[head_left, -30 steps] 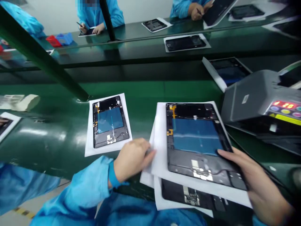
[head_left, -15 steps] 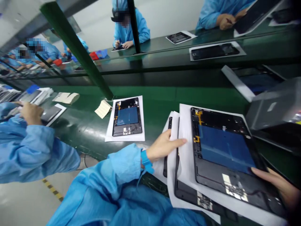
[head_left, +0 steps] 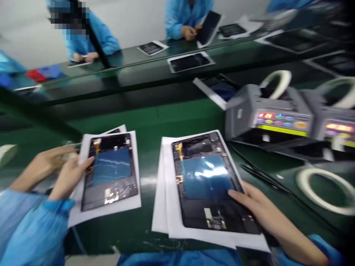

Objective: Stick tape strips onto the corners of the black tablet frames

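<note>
An opened tablet (head_left: pixel 206 181) with a blue battery panel lies on white paper sheets (head_left: pixel 166 207) on the green bench, right in front of me. My right hand (head_left: pixel 260 210) grips its lower right corner, fingers laid on the dark frame. To the left, a second opened tablet (head_left: pixel 111 170) lies on its own paper sheet (head_left: pixel 111 212), with another sheet showing beneath it. My left hand (head_left: pixel 69 173) holds the left edge of that sheet and tablet. Just beyond it another hand (head_left: pixel 41 164) reaches in from the left; whose it is I cannot tell.
Two grey machines (head_left: pixel 266 114) (head_left: pixel 332 129) with lit displays stand at the right, white tape rolls on top. A white ring of tape (head_left: pixel 318 188) and thin black tweezers (head_left: pixel 263 173) lie near them. Across the green bench (head_left: pixel 155 118), people in blue coats work on tablets (head_left: pixel 188 61).
My view has swung right and down. My left hand left the stack under the right tablet and now holds the left tablet's sheet. My right hand has stayed on the right tablet.
</note>
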`<state>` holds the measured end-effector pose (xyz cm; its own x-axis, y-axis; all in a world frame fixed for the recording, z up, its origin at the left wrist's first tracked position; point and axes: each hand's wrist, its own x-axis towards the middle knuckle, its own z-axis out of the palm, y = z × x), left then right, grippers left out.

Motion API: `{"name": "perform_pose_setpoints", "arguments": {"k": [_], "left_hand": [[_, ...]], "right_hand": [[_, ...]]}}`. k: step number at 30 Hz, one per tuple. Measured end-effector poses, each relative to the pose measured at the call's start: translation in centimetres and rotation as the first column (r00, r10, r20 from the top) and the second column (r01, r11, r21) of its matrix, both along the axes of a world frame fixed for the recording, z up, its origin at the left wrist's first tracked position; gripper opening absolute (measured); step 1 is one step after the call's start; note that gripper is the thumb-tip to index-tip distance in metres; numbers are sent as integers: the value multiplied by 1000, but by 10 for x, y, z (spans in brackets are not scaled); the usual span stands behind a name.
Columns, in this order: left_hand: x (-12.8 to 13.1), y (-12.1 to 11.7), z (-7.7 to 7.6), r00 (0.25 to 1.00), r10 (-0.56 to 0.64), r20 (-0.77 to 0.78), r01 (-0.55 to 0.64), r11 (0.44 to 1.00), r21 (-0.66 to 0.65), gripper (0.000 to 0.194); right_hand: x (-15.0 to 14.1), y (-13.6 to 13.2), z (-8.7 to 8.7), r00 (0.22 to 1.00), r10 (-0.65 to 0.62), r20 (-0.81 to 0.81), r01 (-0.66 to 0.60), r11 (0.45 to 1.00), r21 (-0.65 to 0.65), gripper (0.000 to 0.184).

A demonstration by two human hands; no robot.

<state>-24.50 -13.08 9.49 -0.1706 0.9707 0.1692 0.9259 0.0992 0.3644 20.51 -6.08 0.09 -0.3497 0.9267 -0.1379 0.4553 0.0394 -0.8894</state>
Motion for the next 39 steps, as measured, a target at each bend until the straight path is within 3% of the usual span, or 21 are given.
{"name": "perform_pose_setpoints", "arguments": {"k": [1, 2, 3, 4, 6, 7, 8, 10, 12, 14, 17, 21, 24, 27, 29, 33, 36, 39], "left_hand": [[0, -2, -7, 997, 51, -49, -49, 998, 42, 39], [3, -5, -15, 957, 231, -177, -201, 965, 170, 43], [11, -9, -24, 930, 285, -231, -238, 948, 211, 50], [23, -12, -32, 949, 231, -214, -173, 951, 256, 50], [61, -14, -46, 988, -98, -119, 119, 976, 181, 47], [84, -13, -50, 922, -364, -129, 378, 919, 111, 43], [107, -9, -53, 848, -508, -148, 522, 849, 77, 35], [149, 3, -56, 711, -675, -196, 698, 712, 75, 23], [178, 15, -56, 643, -740, -200, 761, 645, 61, 25], [193, 23, -57, 624, -763, -170, 777, 628, 34, 26], [200, 28, -56, 634, -759, -149, 769, 639, 15, 25], [197, 33, -50, 635, -757, -153, 761, 647, -46, 23], [189, 42, -42, 646, -748, -151, 742, 662, -104, 21], [183, 58, -41, 662, -727, -180, 710, 686, -159, 19], [182, 71, -47, 693, -682, -232, 660, 731, -174, 19], [180, 93, -70, 769, -535, -350, 515, 843, -158, 42], [175, 100, -86, 811, -486, -324, 460, 874, -159, 55], [171, 101, -94, 832, -478, -281, 453, 878, -152, 54]], "right_hand": [[3, 2, 1, 996, 30, 88, -36, 997, 71, 36], [9, 5, 2, 979, -4, 205, -32, 984, 173, 38], [16, 9, 2, 939, -115, 323, 12, 952, 306, 39], [24, 15, 1, 869, -277, 411, 60, 882, 467, 40], [42, 30, 2, 726, -525, 444, 76, 703, 707, 40], [49, 40, 2, 699, -561, 444, 49, 657, 752, 39], [55, 50, 3, 701, -547, 457, 17, 654, 757, 40], [62, 69, 6, 726, -481, 491, -36, 687, 726, 40], [62, 84, 8, 730, -427, 533, -80, 721, 688, 36], [62, 95, 7, 707, -420, 569, -114, 726, 678, 31], [64, 103, 4, 656, -484, 579, -152, 667, 730, 25], [64, 95, 3, 695, -514, 504, -229, 505, 832, 14], [45, 79, 12, 809, -348, 474, -298, 452, 841, 10], [1, 74, 20, 882, -95, 461, -380, 435, 817, 7], [-35, 81, 19, 885, -3, 465, -426, 397, 813, 5], [-94, 107, 2, 869, 8, 495, -464, 363, 808, 12], [-110, 118, -11, 875, 11, 484, -457, 348, 819, 10], [-101, 118, -14, 881, 35, 471, -456, 325, 829, 7]]}}
